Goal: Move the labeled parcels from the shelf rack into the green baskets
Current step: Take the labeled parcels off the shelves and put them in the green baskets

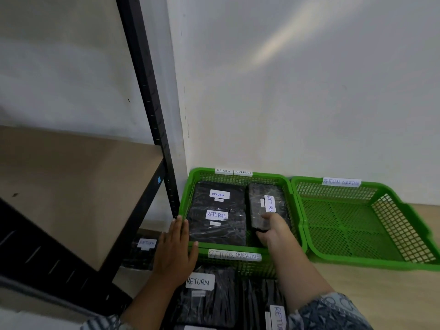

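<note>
Our right hand (273, 231) holds the near end of a black parcel (264, 203). The thumb lies on top and the fingers curl under it. This parcel lies in the right side of the left green basket (250, 266), and its white tag says RETURN.

Our left hand (175, 253) is flat with straight fingers. It rests on the near left corner of the same basket and holds nothing.

Two more black parcels lie in the left side of that basket. The far parcel (204, 189) and the near parcel (221, 232) each have a RETURN tag. The near one lies partly on the far one.

The right green basket (345, 222) sits just beside the left one, and their rims touch. Both baskets have tags that say RETURN OVERDUE.

The black shelf rack (147, 91) stands to the left, with a brown board (71, 186). One tagged parcel on the low shelf (140, 256) looks blurry. Two more parcels lie close to us: the front left parcel (214, 303) and the front right parcel (259, 303).
</note>
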### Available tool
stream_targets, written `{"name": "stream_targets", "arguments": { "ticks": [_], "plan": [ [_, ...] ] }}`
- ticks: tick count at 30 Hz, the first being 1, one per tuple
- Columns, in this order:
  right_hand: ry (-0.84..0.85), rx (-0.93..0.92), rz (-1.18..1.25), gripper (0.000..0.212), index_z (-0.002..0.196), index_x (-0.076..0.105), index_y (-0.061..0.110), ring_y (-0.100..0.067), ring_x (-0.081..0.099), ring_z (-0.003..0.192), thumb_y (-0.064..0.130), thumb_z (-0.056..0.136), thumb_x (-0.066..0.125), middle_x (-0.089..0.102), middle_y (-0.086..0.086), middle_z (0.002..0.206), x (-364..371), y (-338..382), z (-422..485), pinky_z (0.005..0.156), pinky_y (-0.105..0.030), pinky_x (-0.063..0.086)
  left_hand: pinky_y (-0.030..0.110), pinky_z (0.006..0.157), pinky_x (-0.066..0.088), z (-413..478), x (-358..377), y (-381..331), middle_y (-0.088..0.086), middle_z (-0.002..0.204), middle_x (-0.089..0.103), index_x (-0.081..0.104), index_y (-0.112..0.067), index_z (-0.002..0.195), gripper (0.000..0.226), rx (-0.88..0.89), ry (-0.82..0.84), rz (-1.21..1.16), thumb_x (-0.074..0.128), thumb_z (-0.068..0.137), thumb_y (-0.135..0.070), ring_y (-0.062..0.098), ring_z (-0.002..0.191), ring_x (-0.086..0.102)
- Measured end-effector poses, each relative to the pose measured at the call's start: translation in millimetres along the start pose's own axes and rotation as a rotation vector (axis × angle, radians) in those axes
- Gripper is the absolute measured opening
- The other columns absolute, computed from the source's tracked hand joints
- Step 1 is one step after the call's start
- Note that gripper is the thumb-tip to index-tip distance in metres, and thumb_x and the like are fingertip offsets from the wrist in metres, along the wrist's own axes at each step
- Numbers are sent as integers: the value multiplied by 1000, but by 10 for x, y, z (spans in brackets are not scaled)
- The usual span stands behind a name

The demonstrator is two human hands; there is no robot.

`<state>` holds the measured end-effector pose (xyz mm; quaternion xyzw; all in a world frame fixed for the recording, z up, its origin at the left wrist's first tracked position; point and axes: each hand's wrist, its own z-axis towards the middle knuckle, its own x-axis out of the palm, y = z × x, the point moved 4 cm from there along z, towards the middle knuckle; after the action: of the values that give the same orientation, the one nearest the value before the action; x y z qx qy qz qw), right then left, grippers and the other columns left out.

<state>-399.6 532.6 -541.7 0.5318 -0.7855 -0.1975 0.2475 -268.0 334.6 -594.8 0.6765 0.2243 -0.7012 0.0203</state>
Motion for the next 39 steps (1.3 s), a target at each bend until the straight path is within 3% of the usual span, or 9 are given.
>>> {"name": "stream_targets", "arguments": {
  "ticks": [5,11,13,16,19,25,29,34,39],
  "plan": [
    [40,-60,-24,46,139,37,0,-37,42,129,-1,94,44,42,-22,142,8,-15,-347,104,-44,36,48,115,10,1,-111,-75,11,158,-2,6,-10,150,81,-48,87,56,0,82,-56,26,145,0],
    [166,-325,-370,35,127,53,8,-28,51,114,4,93,49,53,-15,131,30,-304,-734,108,-45,37,47,115,17,-233,-388,-250,8,157,13,11,-11,149,69,48,63,44,15,87,-39,24,144,9],
    [173,-442,-534,31,124,56,10,-19,52,94,6,94,49,59,-6,112,12,-446,-898,102,-36,40,45,116,14,-410,-447,-259,6,158,10,7,-13,150,66,106,81,63,16,90,-40,22,145,6],
    [168,-605,-712,29,121,60,9,-16,52,96,11,92,53,62,-9,116,18,-741,-1191,86,-25,38,43,117,11,-733,-559,-224,4,158,8,5,-15,150,62,197,67,74,29,97,-37,21,145,4],
    [170,-698,-862,29,120,60,13,-21,57,80,16,91,54,65,-9,100,-3,-1142,-1484,70,-27,41,39,117,4,-1133,-639,-126,5,158,9,7,-12,149,62,332,62,108,27,97,-38,20,145,3],
    [161,-845,-1195,40,132,54,19,-23,51,123,30,93,51,46,-6,138,-60,-2082,-1994,99,-27,39,38,114,15,-1991,-697,364,12,149,35,32,-4,143,65,503,-36,20,25,88,-38,27,141,26],
    [171,-911,-1300,44,136,49,22,-23,50,125,38,96,45,42,-3,142,-26,-2725,-2294,101,-32,42,34,116,3,-2496,-774,805,3,156,18,18,-10,148,62,439,9,68,23,92,-38,19,145,6],
    [265,-952,-1353,45,140,44,22,-22,45,129,35,97,44,36,-3,146,77,-3361,-2569,102,-28,39,35,96,46,-3036,-901,1481,-1,130,59,56,-15,128,58,319,30,119,38,79,-41,18,123,52],
    [340,-948,-1468,47,142,41,21,-24,40,133,34,98,42,33,-4,147,226,-3822,-2731,106,-29,36,35,82,54,-3410,-1035,2022,2,115,68,65,-11,116,58,188,7,175,38,76,-44,19,109,63]
  ]
}}
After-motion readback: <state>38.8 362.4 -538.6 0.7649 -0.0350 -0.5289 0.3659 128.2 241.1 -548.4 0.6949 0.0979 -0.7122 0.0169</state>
